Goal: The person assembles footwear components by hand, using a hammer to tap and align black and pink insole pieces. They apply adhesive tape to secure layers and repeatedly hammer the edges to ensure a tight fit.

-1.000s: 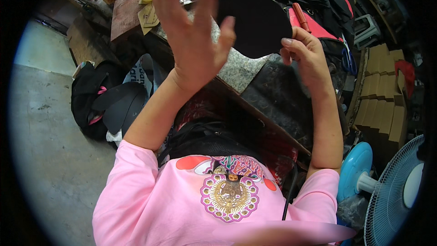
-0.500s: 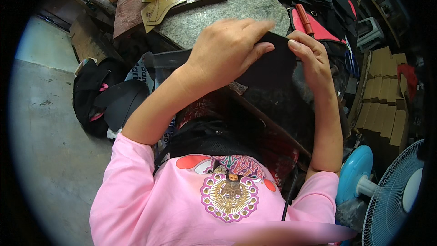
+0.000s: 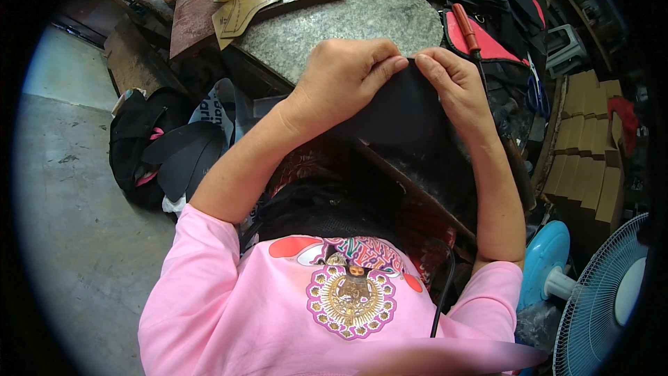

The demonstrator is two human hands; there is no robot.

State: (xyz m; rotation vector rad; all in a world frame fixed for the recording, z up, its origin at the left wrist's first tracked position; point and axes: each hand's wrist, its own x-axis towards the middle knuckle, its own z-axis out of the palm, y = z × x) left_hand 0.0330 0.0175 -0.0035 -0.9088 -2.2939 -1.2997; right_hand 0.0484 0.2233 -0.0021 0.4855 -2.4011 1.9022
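The pale stone slab spreads across the upper middle of the frame, behind the hands. At the right edge stand stacked tan cartons, and in the lower right corner a fan with a blue base.

The black sheet is in the centre, a little above the middle of the frame. It hangs between the two hands and below their fingertips, its top edge at their grip and its body falling toward the lower part of the picture. Its lower outline is hard to tell from the dark surface beneath.

The left hand, at upper centre, has its fingers curled and pinches the sheet's top edge between thumb and forefinger. The right hand, just right of it, pinches the same edge; the two thumb tips are close together.

Near the right hand, toward the upper right, lies a red-handled tool, and beyond it blue-handled scissors.
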